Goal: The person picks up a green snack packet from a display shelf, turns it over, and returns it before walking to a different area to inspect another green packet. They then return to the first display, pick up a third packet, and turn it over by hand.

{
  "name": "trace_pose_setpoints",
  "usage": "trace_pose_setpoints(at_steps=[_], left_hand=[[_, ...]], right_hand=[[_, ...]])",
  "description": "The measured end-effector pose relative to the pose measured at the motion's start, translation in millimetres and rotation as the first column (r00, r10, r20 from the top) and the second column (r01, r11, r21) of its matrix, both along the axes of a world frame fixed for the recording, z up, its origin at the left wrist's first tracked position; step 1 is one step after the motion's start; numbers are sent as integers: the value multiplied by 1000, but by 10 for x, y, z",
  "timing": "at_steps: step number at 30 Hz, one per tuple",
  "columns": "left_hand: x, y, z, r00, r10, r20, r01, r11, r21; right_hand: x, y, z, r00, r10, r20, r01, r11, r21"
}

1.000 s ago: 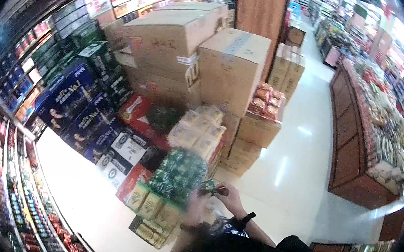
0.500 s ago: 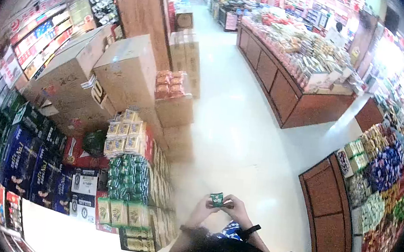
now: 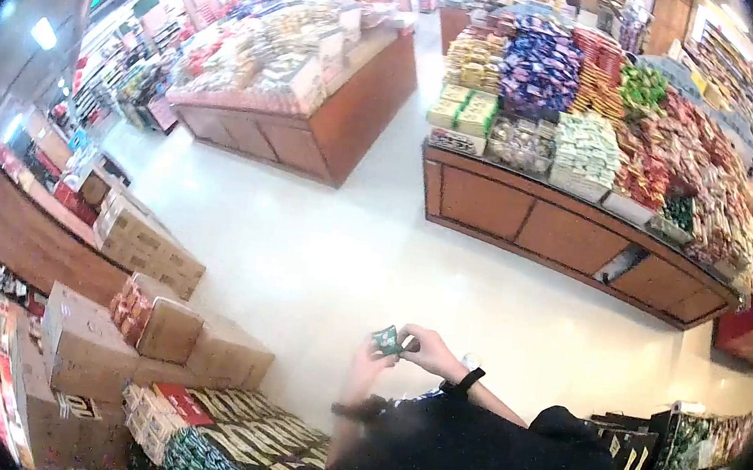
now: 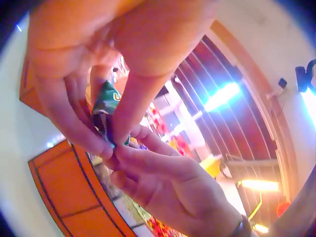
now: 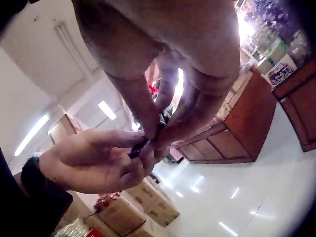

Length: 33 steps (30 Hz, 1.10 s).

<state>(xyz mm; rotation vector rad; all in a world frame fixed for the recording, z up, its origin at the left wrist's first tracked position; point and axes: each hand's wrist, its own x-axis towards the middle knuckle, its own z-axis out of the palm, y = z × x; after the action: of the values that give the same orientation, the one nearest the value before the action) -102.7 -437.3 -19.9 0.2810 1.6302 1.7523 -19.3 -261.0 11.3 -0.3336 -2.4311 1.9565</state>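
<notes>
One green packet [image 3: 386, 340] above shop floor [image 3: 320, 252]

That little green packet [image 3: 387, 339] looks like thin plastic film, creased, with a bit of shine. Around us the floor [image 3: 319, 257] is smooth and polished, glossy enough that the lamps streak across it. The display stand [image 3: 481, 200] seems to be wood, reddish-brown panels with a soft sheen, and heaped on it are purple packets [image 3: 541, 64] that look like shiny plastic wrap. The carton [image 3: 231, 353] over there is plain cardboard, dull and matt. The black garment [image 3: 462, 464] is cloth, quite lightless; whether the wristband [image 3: 469, 382] is cloth or rubber, I can't tell.
</notes>
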Motion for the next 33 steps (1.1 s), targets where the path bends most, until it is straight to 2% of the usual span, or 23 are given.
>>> trace_pose_setpoints(at_steps=[3,4,6,7,10,12,13,16,17,20,24,25,27,29,30,31,32,33], left_hand=[[45,893,-98,989,-149,-12,148,989,-29],[71,1177,-209,980,-194,-46,193,981,-38],[165,1723,-278,954,-285,-91,279,958,-69],[266,1989,-305,964,-267,-10,267,964,-16],[483,2791,-293,911,-413,4,412,908,-79],[610,3314,-352,858,-513,-14,511,856,-78],[690,3575,-383,828,-559,-26,555,827,-91],[973,4216,-309,721,-680,-134,668,734,-127],[1066,4398,-252,677,-714,-181,700,700,-142],[1275,4790,-100,598,-757,-263,727,651,-219],[1452,5343,-407,535,-841,-83,832,541,-123],[1501,5520,-452,499,-862,-89,848,506,-154],[1633,5762,-451,435,-898,-66,874,439,-207],[1815,6145,-276,319,-934,-160,901,351,-256],[1860,6339,-235,252,-946,-202,910,303,-285],[1908,6574,-453,178,-940,-292,909,271,-317],[1958,6781,-732,166,-961,-221,932,226,-285],[2035,7019,-727,152,-979,-134,950,182,-252]], right_hand=[[288,760,-203,989,-130,-63,132,991,31],[405,988,-193,985,-169,-29,170,985,22],[616,1484,-335,960,-245,-132,242,969,-38],[717,1730,-314,952,-277,-128,278,961,-5],[1124,2271,-318,912,-404,-70,408,912,52],[1373,2632,-415,857,-515,-34,516,852,87],[1510,2798,-408,823,-561,-90,568,818,96],[1890,3184,-362,717,-694,-64,697,716,43],[1984,3312,-371,682,-732,-2,731,681,-28],[2183,3537,-361,593,-803,68,805,588,-79],[2423,3785,-599,427,-904,17,904,426,-19],[2475,3857,-680,404,-915,23,915,404,21],[2581,3971,-812,311,-948,67,950,308,-52],[2761,4203,-948,250,-965,76,967,245,-70],[2822,4334,-833,218,-975,50,975,215,-49],[2897,4492,-824,194,-979,53,981,193,-39],[2962,4657,-889,175,-983,54,984,173,-39],[3052,4817,-882,155,-986,68,988,154,-11]])
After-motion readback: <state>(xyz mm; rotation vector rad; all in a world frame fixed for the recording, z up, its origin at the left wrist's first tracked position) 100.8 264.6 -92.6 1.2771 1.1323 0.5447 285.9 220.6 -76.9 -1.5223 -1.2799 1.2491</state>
